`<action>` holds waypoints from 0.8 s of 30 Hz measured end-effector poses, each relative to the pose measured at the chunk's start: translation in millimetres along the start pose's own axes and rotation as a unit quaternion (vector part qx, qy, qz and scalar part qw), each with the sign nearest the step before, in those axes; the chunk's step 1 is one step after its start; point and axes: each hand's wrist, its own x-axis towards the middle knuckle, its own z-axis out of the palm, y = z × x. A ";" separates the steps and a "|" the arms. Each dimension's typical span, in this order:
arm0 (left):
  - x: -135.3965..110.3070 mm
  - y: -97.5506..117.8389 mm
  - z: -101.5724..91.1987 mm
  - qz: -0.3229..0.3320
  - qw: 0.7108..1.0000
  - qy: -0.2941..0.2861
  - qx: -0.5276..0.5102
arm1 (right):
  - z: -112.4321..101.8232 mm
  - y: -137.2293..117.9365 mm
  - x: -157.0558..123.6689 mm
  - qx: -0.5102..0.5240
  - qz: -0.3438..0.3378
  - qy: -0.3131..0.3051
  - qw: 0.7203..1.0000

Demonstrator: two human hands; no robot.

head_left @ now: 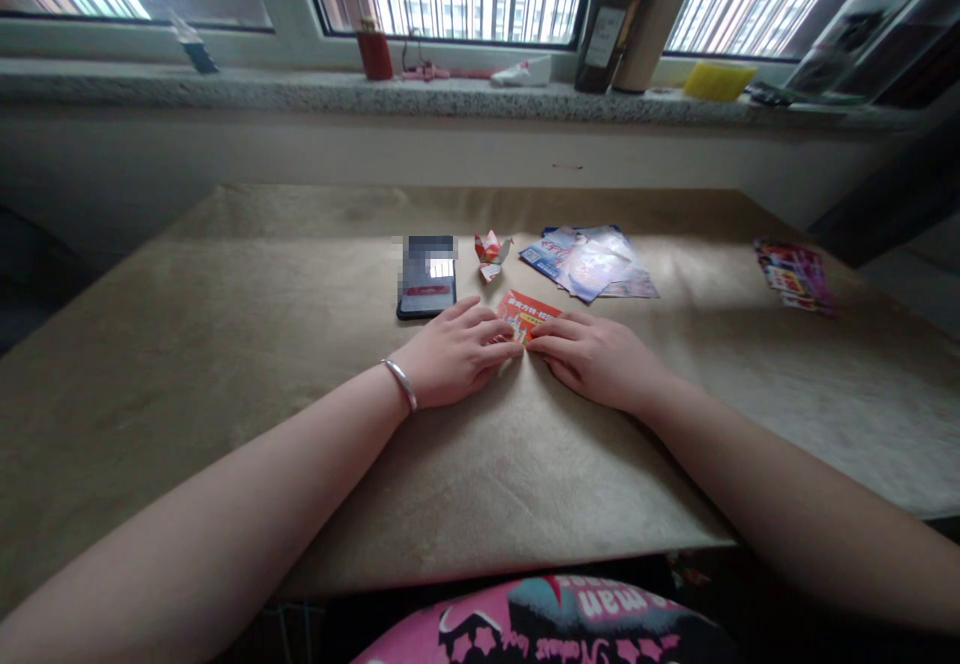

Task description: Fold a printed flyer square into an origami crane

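Observation:
A small red printed paper (525,312) lies on the tan-covered table (247,324) in front of me. My left hand (450,352), with a silver bangle at the wrist, rests palm down with its fingers pressed on the paper's near left edge. From the right, my right hand (592,356) presses its fingertips on the same paper's near edge. The two hands' fingertips almost meet. A finished folded paper crane (491,253) stands just behind the paper.
A black phone (427,277) lies left of the crane. A loose pile of printed leaflets (589,261) sits right of it, and another leaflet (795,275) lies far right. The window sill (315,92) behind holds a red cup, a bottle and a yellow sponge.

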 end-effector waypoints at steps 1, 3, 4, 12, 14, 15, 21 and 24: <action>0.6 0.3 0.0 0.000 1.000 -0.001 0.000 | 0.0 -0.1 0.4 0.002 -0.004 -0.002 1.000; 1.8 1.4 0.3 -0.005 1.000 0.000 0.004 | -0.1 -0.1 0.9 0.004 -0.008 -0.002 1.000; 2.1 2.1 0.7 -0.009 1.000 0.001 0.008 | -0.2 0.1 1.0 0.002 -0.008 -0.003 1.000; -1.2 2.3 2.0 -0.015 0.999 0.004 0.038 | 0.3 0.6 0.1 -0.012 -0.010 -0.008 1.000; -2.4 1.2 0.2 -0.012 0.999 0.004 0.042 | 0.3 0.7 0.0 -0.012 -0.010 -0.009 1.000; -2.8 0.6 -0.7 -0.011 0.999 0.003 0.043 | 0.3 0.8 0.0 -0.012 -0.008 -0.010 1.000; -3.5 -0.8 -5.6 -0.006 0.999 -0.009 0.044 | 1.2 2.0 -0.9 -0.012 -0.002 -0.023 1.000; -4.3 -1.3 -7.9 -0.011 0.999 -0.014 0.047 | 1.6 2.7 -1.9 -0.016 -0.003 -0.024 1.000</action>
